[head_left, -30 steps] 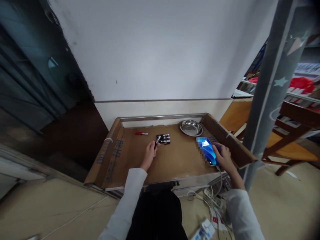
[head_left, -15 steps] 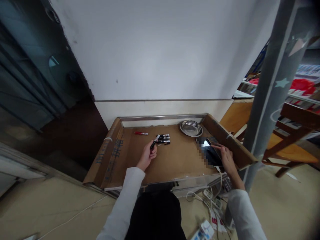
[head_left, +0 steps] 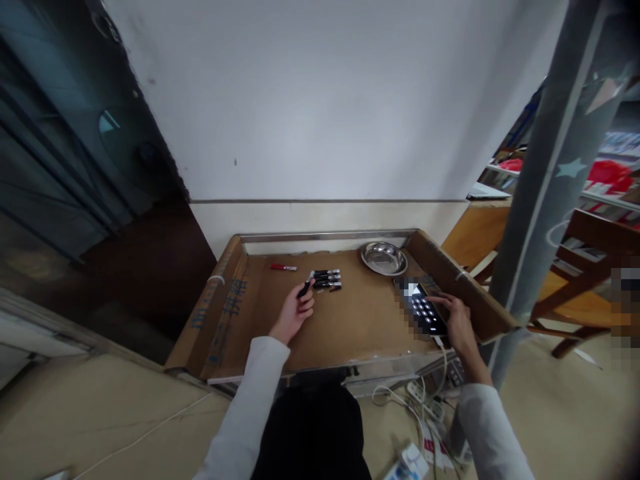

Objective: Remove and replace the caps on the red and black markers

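1. Nearest, a thin white cable (head_left: 445,363) rose over the front edge of the worktop, covered in flat brown cardboard (head_left: 360,323), to the phone's lower end; slack there would have kept the phone from being dragged.
2. The left hand (head_left: 291,315) was clamped on a slim black marker with a pale end (head_left: 304,289), that end pointing away; a light, steady grip clear of the other markers seemed best.
3. The right hand (head_left: 457,322) gripped nothing, its fingers apart, one reaching over the screen; contact could not be told.
4. Beneath that finger, on the worktop's right side, lay a flat black phone with a lit keypad (head_left: 425,313); clean tapping seemed to call for one fingertip square on a key, palm lifted.
5. Beyond the left hand, three black markers with pale ends (head_left: 327,280) lay side by side.
6. Farther left lay a slim red marker (head_left: 283,268), apart from them.
7. Farthest, a shallow round shiny metal bowl (head_left: 384,259) stood behind the phone.
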Demonstrator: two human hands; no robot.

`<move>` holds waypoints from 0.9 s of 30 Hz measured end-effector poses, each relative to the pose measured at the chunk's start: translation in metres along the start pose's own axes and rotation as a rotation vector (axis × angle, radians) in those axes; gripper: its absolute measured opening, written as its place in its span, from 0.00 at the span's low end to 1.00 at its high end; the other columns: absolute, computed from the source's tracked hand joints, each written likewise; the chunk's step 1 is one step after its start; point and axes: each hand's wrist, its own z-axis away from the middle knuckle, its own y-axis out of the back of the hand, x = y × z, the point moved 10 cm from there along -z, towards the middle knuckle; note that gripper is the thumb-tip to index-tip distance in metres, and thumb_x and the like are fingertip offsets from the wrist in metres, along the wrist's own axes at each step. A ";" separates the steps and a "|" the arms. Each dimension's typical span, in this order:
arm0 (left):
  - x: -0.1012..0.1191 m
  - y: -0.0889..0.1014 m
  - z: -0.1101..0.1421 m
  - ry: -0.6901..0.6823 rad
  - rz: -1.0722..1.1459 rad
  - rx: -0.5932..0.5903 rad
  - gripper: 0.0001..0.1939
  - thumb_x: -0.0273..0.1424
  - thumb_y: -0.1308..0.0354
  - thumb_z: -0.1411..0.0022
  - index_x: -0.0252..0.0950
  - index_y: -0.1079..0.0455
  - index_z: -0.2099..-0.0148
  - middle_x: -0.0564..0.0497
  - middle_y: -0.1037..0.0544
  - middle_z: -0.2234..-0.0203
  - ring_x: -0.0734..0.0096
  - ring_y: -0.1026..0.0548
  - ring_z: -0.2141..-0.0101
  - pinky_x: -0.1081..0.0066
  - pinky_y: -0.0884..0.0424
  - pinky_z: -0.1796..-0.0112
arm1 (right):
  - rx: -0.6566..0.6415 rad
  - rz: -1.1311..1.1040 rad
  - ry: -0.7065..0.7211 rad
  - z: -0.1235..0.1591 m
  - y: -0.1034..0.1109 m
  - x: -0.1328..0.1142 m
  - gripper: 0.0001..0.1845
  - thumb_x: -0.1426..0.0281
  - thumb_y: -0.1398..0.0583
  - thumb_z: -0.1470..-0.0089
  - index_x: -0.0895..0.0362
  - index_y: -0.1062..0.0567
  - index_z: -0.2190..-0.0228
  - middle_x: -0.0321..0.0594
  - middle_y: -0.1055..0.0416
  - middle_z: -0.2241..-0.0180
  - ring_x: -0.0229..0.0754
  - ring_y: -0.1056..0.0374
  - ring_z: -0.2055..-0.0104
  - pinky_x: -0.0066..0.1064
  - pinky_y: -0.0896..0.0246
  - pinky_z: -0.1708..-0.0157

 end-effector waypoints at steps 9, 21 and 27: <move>0.005 0.000 0.006 -0.039 -0.078 0.062 0.19 0.33 0.46 0.43 0.34 0.35 0.50 0.58 0.40 0.80 0.86 0.47 0.85 0.84 0.55 0.89 | 0.023 -0.135 -0.018 0.009 0.004 0.006 0.37 0.55 0.66 0.41 0.56 0.23 0.71 0.44 0.33 0.56 0.47 0.42 0.52 0.41 0.50 0.50; 0.012 0.015 0.003 -0.151 -0.084 0.156 0.17 0.28 0.45 0.46 0.35 0.31 0.53 0.54 0.31 0.74 0.84 0.39 0.79 0.81 0.42 0.79 | 0.014 -0.140 0.055 0.014 0.010 -0.014 0.32 0.56 0.61 0.41 0.55 0.25 0.78 0.44 0.32 0.60 0.46 0.42 0.56 0.39 0.50 0.51; 0.016 0.010 0.003 -0.248 -0.287 0.157 0.20 0.27 0.44 0.48 0.35 0.31 0.50 0.50 0.27 0.67 0.84 0.35 0.75 0.81 0.41 0.74 | 0.090 -0.195 0.001 0.008 0.018 -0.067 0.32 0.58 0.64 0.40 0.56 0.25 0.66 0.46 0.32 0.60 0.46 0.41 0.53 0.41 0.52 0.49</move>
